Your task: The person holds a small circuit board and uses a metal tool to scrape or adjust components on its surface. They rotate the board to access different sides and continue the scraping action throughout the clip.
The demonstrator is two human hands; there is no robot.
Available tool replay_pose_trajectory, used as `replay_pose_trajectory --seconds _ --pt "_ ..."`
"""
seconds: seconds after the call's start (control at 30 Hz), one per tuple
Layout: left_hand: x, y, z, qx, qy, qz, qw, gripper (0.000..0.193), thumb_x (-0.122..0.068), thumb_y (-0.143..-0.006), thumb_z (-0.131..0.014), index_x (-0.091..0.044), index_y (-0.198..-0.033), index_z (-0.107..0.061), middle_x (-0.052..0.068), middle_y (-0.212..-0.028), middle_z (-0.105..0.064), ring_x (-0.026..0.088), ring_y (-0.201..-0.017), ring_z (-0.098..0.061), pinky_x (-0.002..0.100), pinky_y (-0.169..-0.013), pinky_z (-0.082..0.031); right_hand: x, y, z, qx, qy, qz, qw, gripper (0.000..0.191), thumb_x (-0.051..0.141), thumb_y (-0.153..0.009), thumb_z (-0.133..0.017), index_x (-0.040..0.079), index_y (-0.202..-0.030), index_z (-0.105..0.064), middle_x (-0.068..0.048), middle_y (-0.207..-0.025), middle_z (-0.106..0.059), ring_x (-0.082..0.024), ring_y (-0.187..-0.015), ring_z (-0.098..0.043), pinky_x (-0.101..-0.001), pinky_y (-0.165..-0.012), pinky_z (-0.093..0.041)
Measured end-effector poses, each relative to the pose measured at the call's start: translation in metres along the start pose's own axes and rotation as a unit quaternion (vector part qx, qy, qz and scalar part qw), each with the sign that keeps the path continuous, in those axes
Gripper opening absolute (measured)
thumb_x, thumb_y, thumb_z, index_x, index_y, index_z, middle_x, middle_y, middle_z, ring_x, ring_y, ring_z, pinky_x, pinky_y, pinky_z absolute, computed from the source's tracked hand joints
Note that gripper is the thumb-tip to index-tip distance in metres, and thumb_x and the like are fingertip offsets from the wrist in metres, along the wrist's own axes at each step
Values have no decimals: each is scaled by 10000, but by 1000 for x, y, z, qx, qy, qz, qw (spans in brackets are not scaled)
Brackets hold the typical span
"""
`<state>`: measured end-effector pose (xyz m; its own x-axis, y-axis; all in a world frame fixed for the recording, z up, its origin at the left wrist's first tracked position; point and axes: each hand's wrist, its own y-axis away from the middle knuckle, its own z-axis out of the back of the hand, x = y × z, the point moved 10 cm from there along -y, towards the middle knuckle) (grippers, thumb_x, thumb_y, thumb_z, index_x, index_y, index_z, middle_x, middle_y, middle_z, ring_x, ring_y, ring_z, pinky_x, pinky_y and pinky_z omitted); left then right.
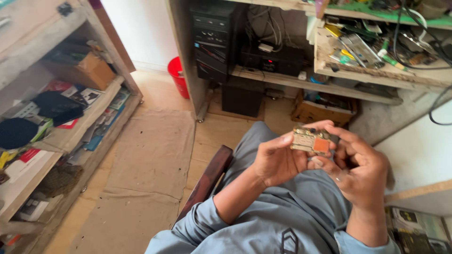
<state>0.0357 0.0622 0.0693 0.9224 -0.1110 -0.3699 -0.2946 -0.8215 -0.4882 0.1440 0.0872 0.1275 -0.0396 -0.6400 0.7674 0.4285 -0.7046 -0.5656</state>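
Fingers of the left hand [278, 162] and right hand [358, 164] pinch a small rectangular circuit board with an orange patch [310, 141] between them above the lap, board intact, no tool on it yet.

Fingers of both hands hide the small circuit board's [310, 140] edges and underside.

We have one view only, from a head-worn camera, looking steeply down past our grey-blue shirt [282, 216] onto our lap, close to it; the wooden floor [155, 94] runs off toward eleven o'clock.
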Motion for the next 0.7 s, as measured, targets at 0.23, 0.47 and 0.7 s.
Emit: replay_pose_trajectory --seconds 0.23,0.47,0.7 --pt "1 2 5 -6 -16 9 1000 787 -433 -1014 -660 12 -1567 -321 216 -1369 -598 261 -1257 -612 415 -1140 -469 -4 2 0 -11 23 -1 1000 549 88 -817 -841 -2 -1328 -659 90 -699 -482 15 -627 -387 -155 -572 -319" --pt "-2 1 4 8 -4 22 1000 834 -537 -1046 -587 34 -1601 -341 210 -1361 -621 254 -1245 -628 410 -1130 -490 18 -1 2 -40 114 64 991 550 209 -781 -879 10 -1265 -710 63 -604 -377 -23 -568 -328 -215 -544 -244" --pt "-83 -16 102 -170 -275 -113 939 267 -199 -1073 -624 57 -1103 -695 171 -1049 -731 248 -989 -719 409 -939 -604 19 -9 -7 -45 104 134 984 520 279 -841 -854 36 -1275 -703 69 -592 -384 -20 -487 -336 -211 -497 -257"
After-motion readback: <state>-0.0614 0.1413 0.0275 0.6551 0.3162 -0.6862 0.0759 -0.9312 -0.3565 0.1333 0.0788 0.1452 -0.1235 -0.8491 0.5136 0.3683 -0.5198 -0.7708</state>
